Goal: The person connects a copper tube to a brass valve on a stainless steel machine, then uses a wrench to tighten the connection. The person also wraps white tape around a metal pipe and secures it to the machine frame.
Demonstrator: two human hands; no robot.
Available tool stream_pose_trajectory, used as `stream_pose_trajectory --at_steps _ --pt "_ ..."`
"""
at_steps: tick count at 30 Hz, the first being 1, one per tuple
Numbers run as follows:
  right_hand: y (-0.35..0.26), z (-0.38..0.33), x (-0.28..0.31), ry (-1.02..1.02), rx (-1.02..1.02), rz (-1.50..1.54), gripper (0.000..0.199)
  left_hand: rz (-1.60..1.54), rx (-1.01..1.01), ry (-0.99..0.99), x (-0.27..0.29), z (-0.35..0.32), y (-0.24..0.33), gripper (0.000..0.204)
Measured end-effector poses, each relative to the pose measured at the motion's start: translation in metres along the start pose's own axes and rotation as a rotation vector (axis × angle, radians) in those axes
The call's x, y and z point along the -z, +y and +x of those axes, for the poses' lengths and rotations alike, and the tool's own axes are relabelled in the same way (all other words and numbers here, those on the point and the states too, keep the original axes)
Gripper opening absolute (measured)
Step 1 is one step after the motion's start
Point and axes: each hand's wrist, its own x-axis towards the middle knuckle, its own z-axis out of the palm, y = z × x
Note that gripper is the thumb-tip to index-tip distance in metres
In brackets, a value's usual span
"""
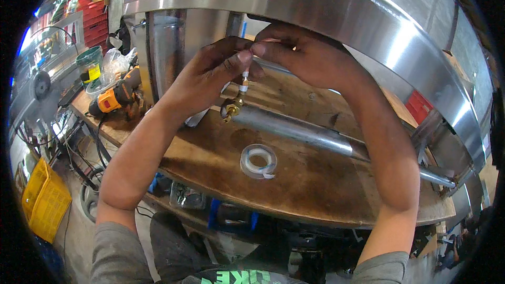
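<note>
Both hands meet below the rim of a large stainless steel body, fingertips pinched together and thumbs nearly touching. My left hand (pixel 218 68) is closed around the upper end of a slim brass fitting (pixel 243 88) with white bands on it. My right hand (pixel 302 58) is pinched closed at the same spot; whatever lies between its fingertips is hidden. Lower down, the fitting joins a brass elbow (pixel 231 109) at the end of a long metal tube (pixel 294 129). A roll of white thread seal tape (pixel 258 161) lies flat on the wooden table, nearer to me.
The curved stainless steel body (pixel 315 0) arches over the wooden table (pixel 221 165). To the left are an orange and black power tool (pixel 111 97) and a green bucket (pixel 89 63). A yellow crate (pixel 46 200) stands on the floor. Blue bins (pixel 231 215) sit under the tabletop.
</note>
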Motion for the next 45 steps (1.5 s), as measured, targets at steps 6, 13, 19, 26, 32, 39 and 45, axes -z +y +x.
stream_pose_trajectory --at_steps 6,13,19,26,32,39,45 --pt "0.014 -0.001 0.012 0.131 0.037 0.065 0.053 -0.004 0.019 0.261 -0.020 0.016 0.015 0.037" --pt "0.030 -0.013 0.036 0.317 0.031 -0.151 0.049 -0.187 0.129 0.205 -0.035 0.026 0.015 0.028" --pt "0.043 -0.009 0.032 0.412 0.088 -0.401 0.045 0.029 0.044 0.184 -0.034 0.020 0.015 0.030" --pt "0.061 0.014 0.013 0.574 0.221 -0.756 0.041 -0.205 0.152 0.206 -0.037 0.020 0.017 0.033" --pt "0.074 0.026 0.012 0.419 -0.130 -0.684 0.031 -0.150 0.133 0.262 -0.041 0.020 0.018 0.033" --pt "0.081 0.030 0.007 0.478 -0.148 -0.709 0.030 -0.058 0.079 0.248 -0.043 0.017 0.017 0.036" --pt "0.080 0.032 0.007 0.504 -0.134 -0.675 0.032 -0.052 0.045 0.241 -0.041 0.018 0.017 0.037"
